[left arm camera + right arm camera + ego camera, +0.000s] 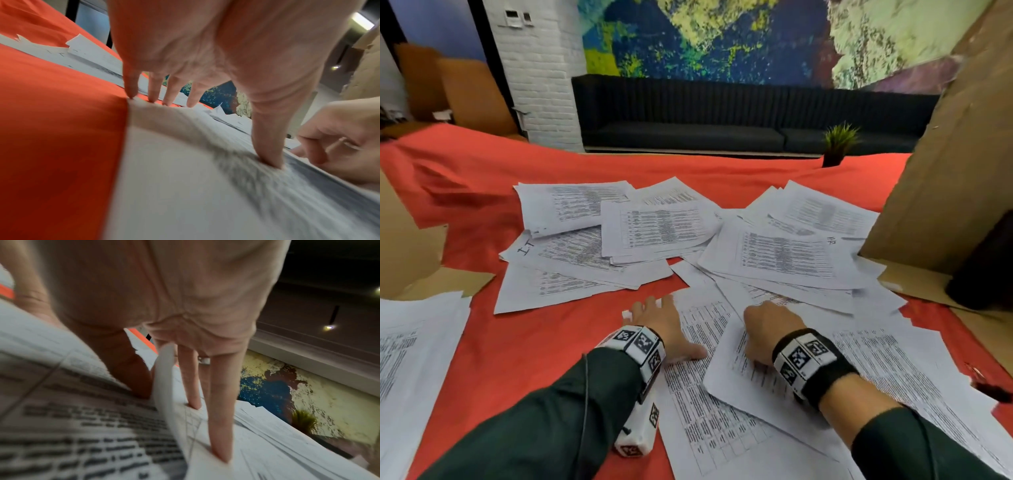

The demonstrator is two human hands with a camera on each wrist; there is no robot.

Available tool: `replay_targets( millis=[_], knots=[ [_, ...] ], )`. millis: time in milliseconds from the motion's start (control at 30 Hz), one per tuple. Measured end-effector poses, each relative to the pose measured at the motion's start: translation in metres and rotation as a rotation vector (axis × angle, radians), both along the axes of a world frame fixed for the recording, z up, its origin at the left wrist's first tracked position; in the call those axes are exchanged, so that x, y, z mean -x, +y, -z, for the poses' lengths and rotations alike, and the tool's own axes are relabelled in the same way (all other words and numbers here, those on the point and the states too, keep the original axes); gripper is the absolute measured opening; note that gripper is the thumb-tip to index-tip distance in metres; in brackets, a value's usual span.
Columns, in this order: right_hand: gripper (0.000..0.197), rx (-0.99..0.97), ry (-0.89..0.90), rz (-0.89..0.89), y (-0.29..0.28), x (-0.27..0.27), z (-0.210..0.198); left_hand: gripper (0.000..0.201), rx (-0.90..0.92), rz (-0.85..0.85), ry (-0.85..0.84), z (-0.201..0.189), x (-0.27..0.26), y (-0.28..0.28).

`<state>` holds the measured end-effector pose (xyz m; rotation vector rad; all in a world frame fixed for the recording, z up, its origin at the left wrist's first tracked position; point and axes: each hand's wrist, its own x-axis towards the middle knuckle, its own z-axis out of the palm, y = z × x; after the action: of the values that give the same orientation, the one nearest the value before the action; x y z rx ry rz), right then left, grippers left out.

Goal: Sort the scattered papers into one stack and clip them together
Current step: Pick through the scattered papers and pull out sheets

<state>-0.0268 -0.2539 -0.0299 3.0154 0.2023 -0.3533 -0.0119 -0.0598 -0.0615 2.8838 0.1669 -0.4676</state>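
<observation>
Red cloth-covered surface [524, 342], two cardboard boxes at its edges, one potted plant [837, 144]: scattered papers [661, 226], flat white printed sheets, too many to count. Left hand [661, 325], fingers [153, 87] straight, presses one sheet. Right hand [767, 329]: the wrist view alone shows a curled sheet edge pinched between thumb and fingers [221, 418].

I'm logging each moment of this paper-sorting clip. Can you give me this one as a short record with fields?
surface: red cloth
papers: printed sheets scattered in overlapping piles, not yet one stack
left hand: fingers straight, pressing on a near sheet
right hand: pinching the edge of the top sheet, which curls up between thumb and fingers
clip: none clearly seen
surroundings: cardboard boxes at both sides, small plant at the far edge
</observation>
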Motion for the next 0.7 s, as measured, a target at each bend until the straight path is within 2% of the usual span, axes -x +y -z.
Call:
replay_targets(
  millis=[67, 100, 133, 200, 267, 400, 467, 500, 533, 600, 633, 700],
  knots=[
    [0.023, -0.038, -0.009, -0.021, 0.002, 0.003, -0.004, 0.149, -0.031, -0.018, 0.053, -0.008, -0.012, -0.005],
    [0.018, -0.08, -0.011, -0.03, 0.004, 0.006, -0.006, 0.148, -0.046, -0.03, 0.061, -0.013, -0.017, -0.006],
    [0.015, -0.139, -0.015, -0.035, 0.007, 0.009, -0.006, 0.138, -0.04, -0.049, 0.063, -0.02, -0.021, -0.007],
    [0.018, -0.269, -0.037, -0.054, 0.016, 0.014, -0.008, 0.1, 0.003, -0.097, 0.044, -0.031, -0.025, -0.005],
    [0.021, -0.408, -0.07, -0.124, 0.026, 0.017, -0.007, 0.074, 0.064, -0.176, -0.038, -0.036, -0.031, 0.002],
    [0.021, -0.827, -0.111, -0.255, 0.032, 0.019, -0.002, 0.048, 0.33, -0.315, -0.125, -0.038, -0.035, 0.023],
    [0.011, -1.052, -0.071, -0.237, 0.028, 0.021, -0.005, 0.025, 0.434, -0.32, -0.197, -0.043, -0.032, 0.033],
    [0.012, -1.098, -0.051, -0.204, 0.023, 0.021, -0.007, 0.013, 0.421, -0.307, -0.232, -0.044, -0.031, 0.039],
    [0.026, -1.077, -0.037, -0.162, 0.017, 0.018, -0.009, 0.008, 0.424, -0.303, -0.273, -0.047, -0.03, 0.044],
    [0.052, -0.887, 0.023, -0.052, 0.002, 0.007, -0.007, 0.017, 0.455, -0.327, -0.272, -0.044, -0.032, 0.053],
    [0.06, -0.745, 0.075, -0.005, -0.004, 0.002, -0.004, 0.037, 0.522, -0.396, -0.249, -0.038, -0.036, 0.059],
    [0.077, -0.453, 0.184, 0.003, -0.01, -0.002, 0.007, 0.114, 0.852, -0.548, -0.161, -0.014, -0.052, 0.074]
  ],
)
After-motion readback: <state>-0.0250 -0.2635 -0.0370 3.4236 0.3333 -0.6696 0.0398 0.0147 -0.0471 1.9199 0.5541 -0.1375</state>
